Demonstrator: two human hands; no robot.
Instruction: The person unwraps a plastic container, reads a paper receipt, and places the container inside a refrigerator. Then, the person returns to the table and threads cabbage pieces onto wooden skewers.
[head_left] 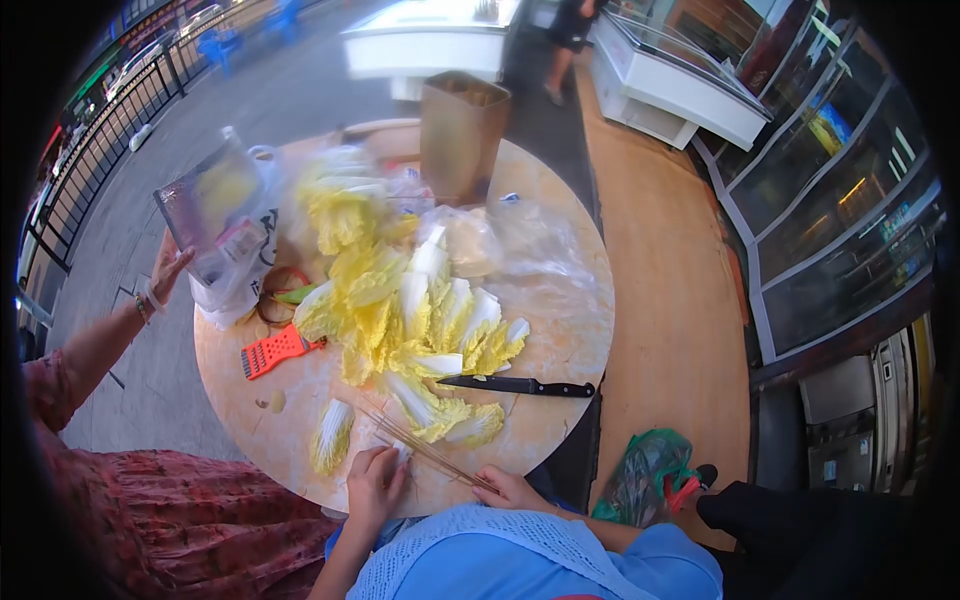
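Note:
My right hand (508, 490) is closed round the near end of a bundle of thin wooden skewers (428, 452), at the table's front edge. The skewers slant away to the left, across the front of my left hand (375, 482). That hand's fingers are pinched at a small white piece of cabbage (403, 451), partly hidden by them. Just beyond lies a short cut piece of napa cabbage (331, 438). Many loose yellow-white napa cabbage leaves (425, 310) cover the middle of the round table (550, 440). A black-handled knife (520, 386) lies at their right edge.
An orange grater (276, 351) and white plastic bags (232, 290) are on the left. Another person's hand (170, 268) is beside a clear-sided container (205, 195). A tall brown bin (460, 140) stands at the back. A green bag (645, 475) sits on the floor, right.

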